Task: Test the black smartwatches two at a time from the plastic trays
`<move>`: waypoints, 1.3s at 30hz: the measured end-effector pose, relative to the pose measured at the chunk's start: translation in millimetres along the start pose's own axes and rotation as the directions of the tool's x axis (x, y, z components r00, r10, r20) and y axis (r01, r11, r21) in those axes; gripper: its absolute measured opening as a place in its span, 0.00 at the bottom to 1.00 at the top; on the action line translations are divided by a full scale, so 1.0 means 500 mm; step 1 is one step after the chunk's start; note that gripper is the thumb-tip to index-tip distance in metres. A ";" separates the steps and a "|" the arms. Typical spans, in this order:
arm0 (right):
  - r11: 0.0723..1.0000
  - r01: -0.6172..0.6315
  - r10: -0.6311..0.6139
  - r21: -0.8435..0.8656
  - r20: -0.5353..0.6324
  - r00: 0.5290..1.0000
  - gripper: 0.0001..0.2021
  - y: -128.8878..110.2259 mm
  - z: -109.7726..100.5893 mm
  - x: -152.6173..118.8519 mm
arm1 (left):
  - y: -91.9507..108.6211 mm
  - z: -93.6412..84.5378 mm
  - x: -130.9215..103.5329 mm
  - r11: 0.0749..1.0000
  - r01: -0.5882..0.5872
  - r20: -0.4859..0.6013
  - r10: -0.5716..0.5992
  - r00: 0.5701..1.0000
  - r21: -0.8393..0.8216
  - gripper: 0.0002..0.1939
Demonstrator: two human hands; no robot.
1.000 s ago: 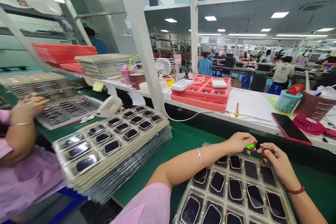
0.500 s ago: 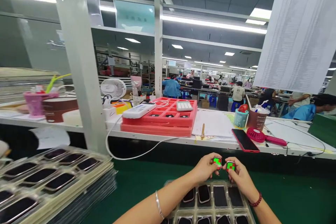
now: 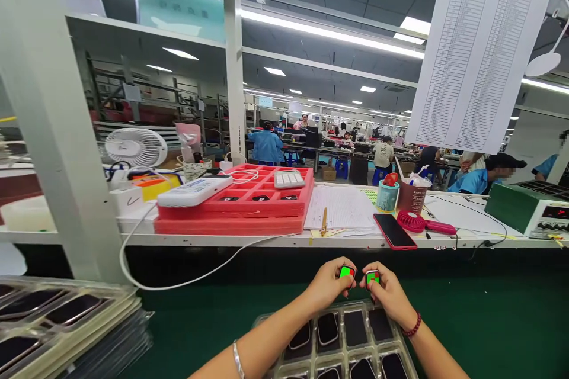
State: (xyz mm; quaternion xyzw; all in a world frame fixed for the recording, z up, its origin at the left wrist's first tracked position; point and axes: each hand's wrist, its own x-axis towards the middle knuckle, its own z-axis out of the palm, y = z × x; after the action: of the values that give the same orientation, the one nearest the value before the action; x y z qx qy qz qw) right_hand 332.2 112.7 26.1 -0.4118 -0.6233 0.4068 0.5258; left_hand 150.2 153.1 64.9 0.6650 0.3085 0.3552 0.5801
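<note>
Between thumb and fingers, my left hand (image 3: 329,284) holds a watch (image 3: 346,272) whose lit screen shows green and red blocks. A second watch (image 3: 372,277) with a similar lit screen is pinched in my right hand (image 3: 392,296), its thumb at the lower edge of the screen. The two watches are side by side with a small gap. Below them lies a clear tray (image 3: 313,361) holding several dark-screened watches in its compartments. Two compartments at its upper right show only dark surfaces with no watch visible.
Stacked trays (image 3: 111,331) of watches stand at the left. On the shelf above are a red foam tray (image 3: 231,225), a white fan (image 3: 136,147), papers (image 3: 342,207), a phone (image 3: 395,231), a pink fan (image 3: 411,221) and a green device (image 3: 511,207). People sit farther back.
The view has turned right, so the scene sits farther left and the green device shows more fully. Both hands still hold their watches; the colour blocks on the screens look different.
</note>
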 end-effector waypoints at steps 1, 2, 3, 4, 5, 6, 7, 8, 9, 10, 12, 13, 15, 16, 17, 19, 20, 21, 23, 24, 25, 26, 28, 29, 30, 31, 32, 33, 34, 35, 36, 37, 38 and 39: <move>1.000 -0.004 0.004 0.002 -0.001 1.000 0.13 0.000 0.000 0.000 | 0.001 0.000 0.000 1.000 -0.005 -0.001 0.005 1.000 0.004 0.11; 1.000 -0.008 0.008 0.003 -0.002 1.000 0.13 0.000 -0.001 0.000 | 0.001 0.000 0.001 1.000 -0.009 0.000 0.009 1.000 0.009 0.11; 1.000 -0.014 0.014 0.002 -0.004 1.000 0.14 0.000 -0.002 0.000 | 0.001 0.000 0.001 1.000 -0.012 0.001 0.012 1.000 0.015 0.12; 1.000 -0.020 0.020 0.001 -0.006 1.000 0.14 0.000 -0.002 -0.001 | 0.002 0.000 0.001 1.000 -0.016 0.004 0.015 1.000 0.021 0.13; 1.000 -0.024 0.024 0.000 -0.007 1.000 0.14 0.001 -0.002 -0.001 | 0.002 0.000 0.001 1.000 -0.016 0.009 0.016 1.000 0.023 0.14; 1.000 -0.026 0.026 -0.002 -0.008 1.000 0.15 0.001 -0.003 -0.001 | 0.003 0.000 0.001 1.000 -0.014 0.014 0.014 1.000 0.022 0.16; 1.000 -0.026 0.026 -0.002 -0.010 1.000 0.15 0.001 -0.003 -0.001 | 0.004 0.000 0.001 1.000 -0.009 0.020 0.008 1.000 0.023 0.17; 1.000 -0.026 0.026 0.001 -0.012 1.000 0.16 0.002 -0.004 -0.001 | 0.005 0.000 0.001 1.000 0.001 0.024 -0.001 1.000 0.026 0.18; 1.000 -0.026 0.026 0.007 -0.014 1.000 0.16 0.002 -0.004 -0.002 | 0.006 -0.001 0.000 0.999 0.013 0.025 -0.014 1.000 0.029 0.19; 0.999 -0.029 0.030 0.018 -0.015 0.999 0.17 0.002 -0.005 -0.002 | 0.007 -0.001 0.000 0.999 0.027 0.022 -0.028 0.999 0.031 0.20; 0.998 -0.045 0.045 0.052 -0.015 0.999 0.18 0.003 -0.006 -0.001 | 0.009 -0.003 0.000 0.998 0.056 0.012 -0.056 0.998 0.028 0.19; 0.996 -0.052 0.054 0.068 -0.016 0.998 0.19 0.004 -0.007 -0.001 | 0.008 -0.004 0.000 0.997 0.070 0.005 -0.071 0.997 0.026 0.19; 0.994 -0.063 0.065 0.089 -0.019 0.998 0.18 0.007 -0.009 0.000 | 0.005 -0.006 0.003 0.994 0.103 -0.013 -0.103 0.995 0.019 0.18; 0.993 -0.063 0.065 0.096 -0.019 0.998 0.18 0.008 -0.009 0.001 | 0.002 -0.008 0.005 0.993 0.117 -0.023 -0.117 0.993 0.010 0.17; 0.993 -0.059 0.061 0.102 -0.017 0.998 0.18 0.010 -0.010 0.002 | -0.001 -0.009 0.008 0.992 0.128 -0.034 -0.128 0.991 0.000 0.17; 0.992 -0.044 0.046 0.114 -0.014 0.999 0.18 0.014 -0.010 0.004 | -0.009 -0.011 0.013 0.990 0.140 -0.046 -0.141 0.989 -0.022 0.19; 0.993 -0.036 0.037 0.116 -0.014 0.999 0.18 0.015 -0.010 0.005 | -0.013 -0.012 0.015 0.990 0.140 -0.050 -0.141 0.989 -0.027 0.21; 0.993 -0.027 0.029 0.114 -0.016 0.999 0.19 0.016 -0.010 0.006 | -0.017 -0.013 0.016 0.991 0.133 -0.055 -0.135 0.989 -0.027 0.23; 0.994 -0.017 0.019 0.104 -0.021 1.000 0.20 0.017 -0.009 0.006 | -0.024 -0.013 0.018 0.994 0.105 -0.064 -0.107 0.992 -0.022 0.24; 0.995 -0.019 0.021 0.095 -0.021 1.000 0.21 0.017 -0.008 0.005 | -0.027 -0.013 0.018 0.996 0.089 -0.065 -0.090 0.994 -0.020 0.25; 0.996 -0.026 0.028 0.082 -0.019 0.999 0.22 0.016 -0.008 0.004 | -0.029 -0.013 0.017 0.997 0.075 -0.063 -0.076 0.995 -0.015 0.26; 0.997 -0.036 0.037 0.065 -0.016 0.999 0.22 0.015 -0.007 0.003 | -0.030 -0.013 0.016 0.998 0.067 -0.058 -0.067 0.996 -0.008 0.26; 0.999 -0.038 0.038 0.026 -0.007 0.999 0.23 0.013 -0.007 0.001 | -0.030 -0.012 0.013 0.998 0.061 -0.046 -0.060 0.997 0.007 0.27; 1.000 -0.025 0.025 0.010 -0.001 1.000 0.22 0.011 -0.007 0.000 | -0.029 -0.011 0.012 0.998 0.054 -0.037 -0.054 0.998 0.010 0.26; 1.000 -0.006 0.006 -0.002 0.005 1.000 0.20 0.010 -0.007 -0.001 | -0.028 -0.011 0.010 0.999 0.041 -0.026 -0.041 0.999 0.010 0.25; 1.000 0.014 -0.014 -0.009 0.010 1.000 0.19 0.009 -0.007 -0.001 | -0.027 -0.010 0.009 1.000 0.025 -0.011 -0.025 1.000 0.007 0.23; 0.999 0.030 -0.030 -0.015 0.015 0.999 0.17 0.008 -0.008 -0.002 | -0.027 -0.010 0.009 1.000 0.005 0.005 -0.005 1.000 0.004 0.21; 0.999 0.039 -0.039 -0.020 0.018 0.999 0.16 0.007 -0.008 -0.002 | -0.027 -0.009 0.008 1.000 -0.017 0.019 0.017 1.000 0.002 0.20; 0.999 0.042 -0.041 -0.028 0.020 0.999 0.15 0.007 -0.009 -0.002 | -0.027 -0.008 0.008 0.999 -0.036 0.031 0.036 0.999 0.000 0.18; 0.998 0.043 -0.043 -0.036 0.021 0.999 0.14 0.006 -0.009 -0.002 | -0.027 -0.008 0.009 0.999 -0.053 0.039 0.053 0.998 -0.004 0.17; 0.998 0.046 -0.045 -0.044 0.021 0.999 0.14 0.006 -0.010 -0.002 | -0.028 -0.007 0.009 0.998 -0.063 0.046 0.064 0.997 -0.011 0.16; 0.998 0.047 -0.046 -0.050 0.022 0.999 0.13 0.005 -0.011 -0.002 | -0.028 -0.006 0.009 0.997 -0.069 0.050 0.070 0.996 -0.023 0.16; 0.998 0.044 -0.042 -0.055 0.024 0.999 0.14 0.005 -0.011 -0.002 | -0.028 -0.005 0.009 0.997 -0.072 0.054 0.074 0.996 -0.036 0.16; 0.998 0.037 -0.035 -0.058 0.026 0.999 0.14 0.005 -0.012 -0.003 | -0.028 -0.004 0.008 0.996 -0.072 0.057 0.075 0.996 -0.051 0.17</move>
State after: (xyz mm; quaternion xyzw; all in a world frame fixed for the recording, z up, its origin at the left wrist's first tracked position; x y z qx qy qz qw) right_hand 338.6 112.6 24.1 -0.4106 -0.6487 0.3841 0.5129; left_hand 150.8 159.7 51.8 0.6717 0.2576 0.3639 0.5916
